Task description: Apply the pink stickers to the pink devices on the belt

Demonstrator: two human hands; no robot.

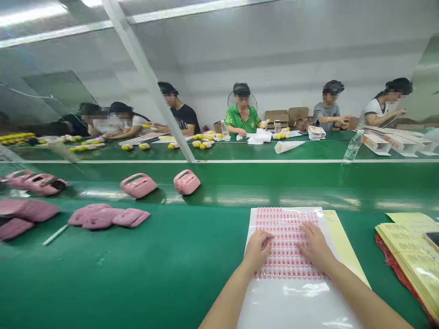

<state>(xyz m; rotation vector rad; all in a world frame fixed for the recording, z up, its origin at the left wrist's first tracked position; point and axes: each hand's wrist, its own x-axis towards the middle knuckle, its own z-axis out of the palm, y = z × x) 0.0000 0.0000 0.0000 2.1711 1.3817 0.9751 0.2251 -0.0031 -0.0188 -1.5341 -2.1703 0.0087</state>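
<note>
A glossy white sheet (295, 301) covered with rows of small pink stickers (286, 224) lies on the green table in front of me. My left hand (258, 249) rests on the sticker rows at the left, fingers curled under. My right hand (316, 246) lies on the rows at the right, fingers stretched flat on the stickers. A pale yellow sheet (339, 242) sticks out from under the white one on its right side.
Pink plastic cases (186, 182) and flat pink shells (109, 217) lie on the green table (154, 265) at the left. Yellow sheet stacks (408, 246) sit at the right. Across the belt several people work among yellow parts, boxes and a water bottle (353, 146).
</note>
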